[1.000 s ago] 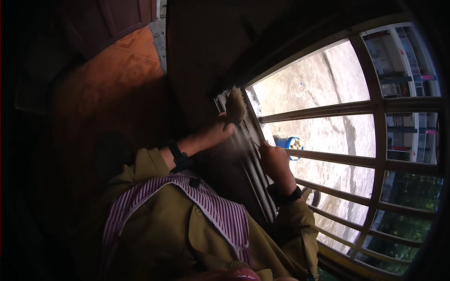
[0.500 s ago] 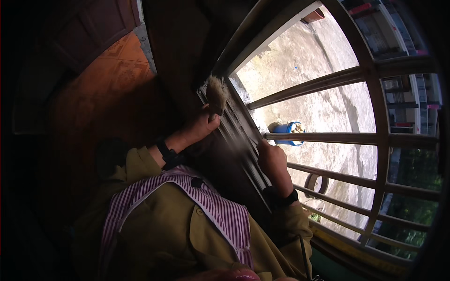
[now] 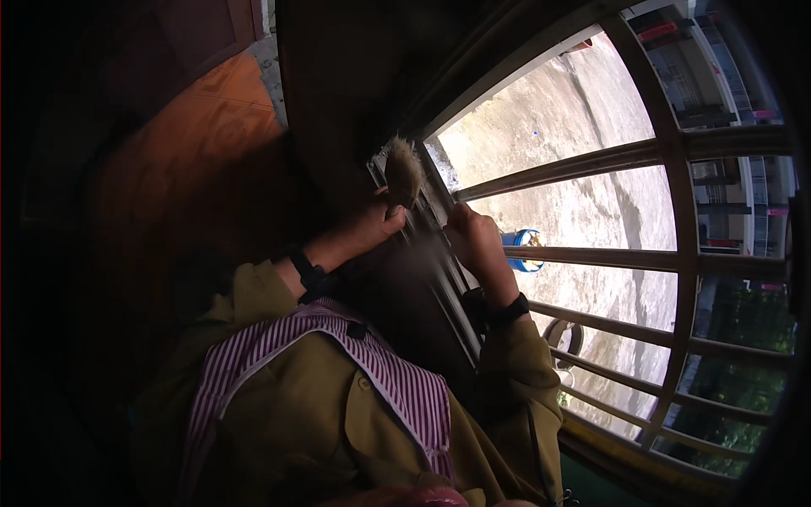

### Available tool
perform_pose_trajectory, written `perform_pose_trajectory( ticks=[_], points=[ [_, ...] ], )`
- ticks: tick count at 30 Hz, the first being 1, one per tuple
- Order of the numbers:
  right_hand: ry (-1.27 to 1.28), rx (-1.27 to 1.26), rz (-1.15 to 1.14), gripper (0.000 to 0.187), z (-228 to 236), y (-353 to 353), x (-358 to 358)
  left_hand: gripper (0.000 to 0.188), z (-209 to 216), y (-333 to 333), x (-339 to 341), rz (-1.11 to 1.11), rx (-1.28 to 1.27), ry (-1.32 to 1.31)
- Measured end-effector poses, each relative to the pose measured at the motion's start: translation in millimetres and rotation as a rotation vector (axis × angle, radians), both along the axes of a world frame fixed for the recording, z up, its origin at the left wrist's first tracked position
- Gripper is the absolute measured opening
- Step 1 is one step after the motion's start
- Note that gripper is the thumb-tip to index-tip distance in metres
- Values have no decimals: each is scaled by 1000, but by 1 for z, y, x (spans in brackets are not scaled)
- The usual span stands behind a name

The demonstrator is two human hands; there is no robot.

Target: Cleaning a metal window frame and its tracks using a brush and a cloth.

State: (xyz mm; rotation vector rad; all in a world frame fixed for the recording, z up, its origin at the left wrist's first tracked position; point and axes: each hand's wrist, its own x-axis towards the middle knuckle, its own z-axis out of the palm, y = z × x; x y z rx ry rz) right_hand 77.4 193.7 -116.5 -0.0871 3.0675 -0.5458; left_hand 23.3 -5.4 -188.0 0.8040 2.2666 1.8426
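My left hand [image 3: 380,221] is closed round the handle of a brush [image 3: 405,175] with pale, bushy bristles pointing up and away. Just below the bristles lies the grooved window sill track [image 3: 452,297], running along beside the barred window. Over the sill's window side, my right hand [image 3: 475,241] is closed in a fist near a window bar. Whatever its fingers grip, if anything, is hidden. A greyish smear of motion blur shows between my two hands, above the track.
Metal window bars [image 3: 591,256] rise on the right. Beyond them are a sunlit concrete yard [image 3: 541,194] and a blue bucket [image 3: 525,264] with pale contents. A tiled orange floor [image 3: 215,118] and a brown door panel [image 3: 182,42] lie to the left.
My right hand has moved farther away along the sill, up and slightly left. My left hand and the brush have shifted a little to the right.
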Motion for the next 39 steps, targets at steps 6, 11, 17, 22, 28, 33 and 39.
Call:
perform_pose_trajectory(
  ticks=[6,11,17,22,28,33,39],
  points=[
    [-97,-183,-14,17,-9,-7,-29,16,8,-1,2,-7,18,-49],
    [-22,-245,-229,23,27,-31,-53,21,3,-7,2,-45,-43,-60],
    [10,89,-76,13,-18,-1,-49,26,10,-2,-8,-118,-24,-79],
    [65,-175,-133,11,32,-27,-61,15,2,-4,1,10,119,18],
    [-160,-126,-92,11,-5,-6,-43,30,2,-6,-10,-223,-121,-88],
    [88,-97,-94,9,33,-29,-63,31,2,-10,1,-108,-15,-67],
    [-203,-22,6,30,-3,2,-61,24,-2,-1,-3,-89,34,-71]
  ],
)
